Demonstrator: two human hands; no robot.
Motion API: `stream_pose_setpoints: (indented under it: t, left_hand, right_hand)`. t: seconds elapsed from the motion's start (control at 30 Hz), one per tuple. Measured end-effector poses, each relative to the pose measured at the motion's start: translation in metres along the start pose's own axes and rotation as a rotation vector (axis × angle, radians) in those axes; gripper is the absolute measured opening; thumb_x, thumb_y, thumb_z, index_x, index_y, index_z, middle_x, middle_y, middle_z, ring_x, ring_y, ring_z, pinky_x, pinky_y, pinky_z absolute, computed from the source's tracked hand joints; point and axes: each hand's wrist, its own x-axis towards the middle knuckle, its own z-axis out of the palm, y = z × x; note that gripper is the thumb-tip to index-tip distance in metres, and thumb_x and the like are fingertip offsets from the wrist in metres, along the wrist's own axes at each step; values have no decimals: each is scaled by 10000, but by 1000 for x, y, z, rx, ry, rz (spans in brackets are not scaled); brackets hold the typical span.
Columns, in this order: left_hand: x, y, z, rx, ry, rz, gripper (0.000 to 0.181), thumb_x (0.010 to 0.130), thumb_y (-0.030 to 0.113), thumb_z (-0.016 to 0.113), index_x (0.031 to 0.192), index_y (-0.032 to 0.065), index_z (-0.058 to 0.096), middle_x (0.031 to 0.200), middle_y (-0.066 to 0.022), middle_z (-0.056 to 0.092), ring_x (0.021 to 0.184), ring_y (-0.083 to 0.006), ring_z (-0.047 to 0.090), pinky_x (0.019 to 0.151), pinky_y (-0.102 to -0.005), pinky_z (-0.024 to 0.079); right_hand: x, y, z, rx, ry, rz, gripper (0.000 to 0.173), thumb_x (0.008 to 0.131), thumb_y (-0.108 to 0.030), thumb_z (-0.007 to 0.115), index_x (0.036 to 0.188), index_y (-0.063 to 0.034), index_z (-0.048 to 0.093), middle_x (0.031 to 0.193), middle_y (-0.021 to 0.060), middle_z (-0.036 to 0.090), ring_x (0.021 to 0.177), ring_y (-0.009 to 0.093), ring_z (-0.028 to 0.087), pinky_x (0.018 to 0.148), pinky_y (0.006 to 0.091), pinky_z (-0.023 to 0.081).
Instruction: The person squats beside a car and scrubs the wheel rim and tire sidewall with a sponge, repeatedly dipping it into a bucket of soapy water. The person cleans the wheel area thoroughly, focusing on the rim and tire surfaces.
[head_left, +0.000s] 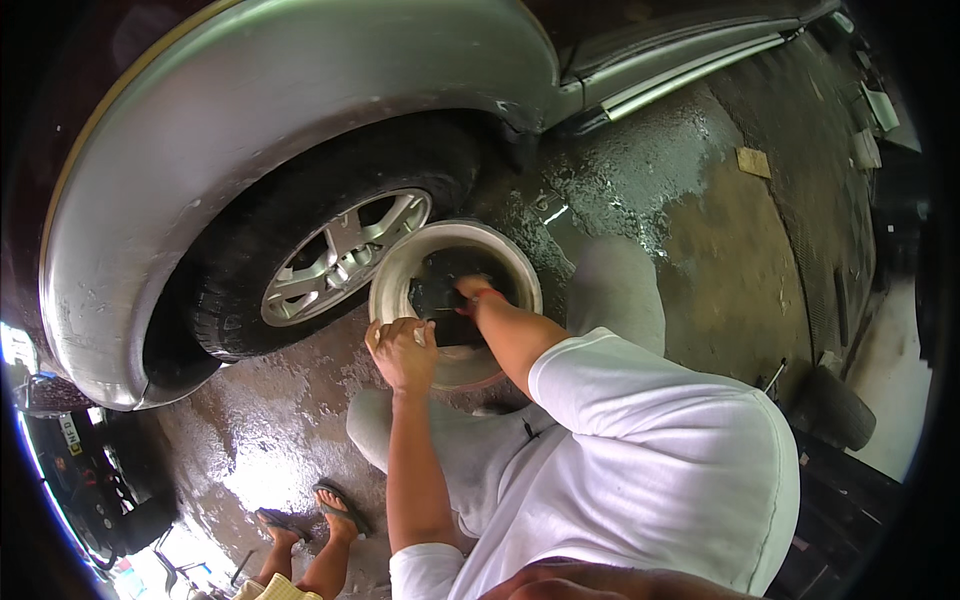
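A metal wheel rim (386, 289) without a tyre stands before me, close beside the vehicle's mounted wheel. My left hand (406, 352) rests with bent fingers on the rim's near left edge; whether it grips the edge is hard to tell. Inside the hollow of the rim is my right hand (475, 289), with a red band at the wrist. Its fingers are partly hidden in the dark interior, and what they touch cannot be made out. The mounted alloy wheel (337, 259) with its black tyre (247, 195) sits under the silver wheel arch.
The vehicle's fender (202, 142) curves above. A person's feet in flip-flops (341, 510) stand at lower left on wet ground. A yellowish block (753, 162) lies at upper right near a dark mat (817, 225). A dark cylindrical object (836, 409) lies at right.
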Motion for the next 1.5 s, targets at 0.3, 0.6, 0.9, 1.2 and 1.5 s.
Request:
stream_pose_setpoints:
  t: [0.3,0.6,0.9,1.2,1.5]
  left_hand:
    - [-1,-5,0,-25,35,19,164,861,270,834,877,110,801,929,-43,784,921,-243,724,1160,-417,395]
    - [-4,-9,2,-84,125,79,127,850,251,846,854,131,808,910,-61,796,884,-254,739,1164,-428,380]
    - [-11,-5,5,-47,134,121,127,848,242,838,844,120,807,895,-49,798,875,-251,738,1160,-444,391]
    - [-11,-11,0,-20,125,92,111,827,240,853,836,141,805,878,-31,803,871,-251,744,1184,-449,376]
    - [-7,-5,3,16,83,69,103,824,216,862,825,129,807,882,-41,805,869,-234,737,1170,-440,392]
  right_hand:
    - [-19,4,7,-1016,390,-694,341,855,-229,768,1169,-95,768,1091,176,783,948,378,722,919,485,615]
    - [-292,-142,-2,358,173,-1107,330,1065,-84,594,1383,-85,505,1077,49,629,809,118,582,748,311,544]
    - [-348,-288,31,-36,1122,-1748,601,1167,-272,433,1682,8,298,1774,279,187,1661,412,165,1347,489,163]
    - [-329,-280,35,-451,1052,-1987,811,1068,-344,618,1725,-58,238,1800,220,146,1670,424,118,1344,559,117]
    - [-364,-273,67,-432,776,-1980,784,1145,-379,439,1738,-17,77,1807,252,32,1664,479,6,1339,575,60]
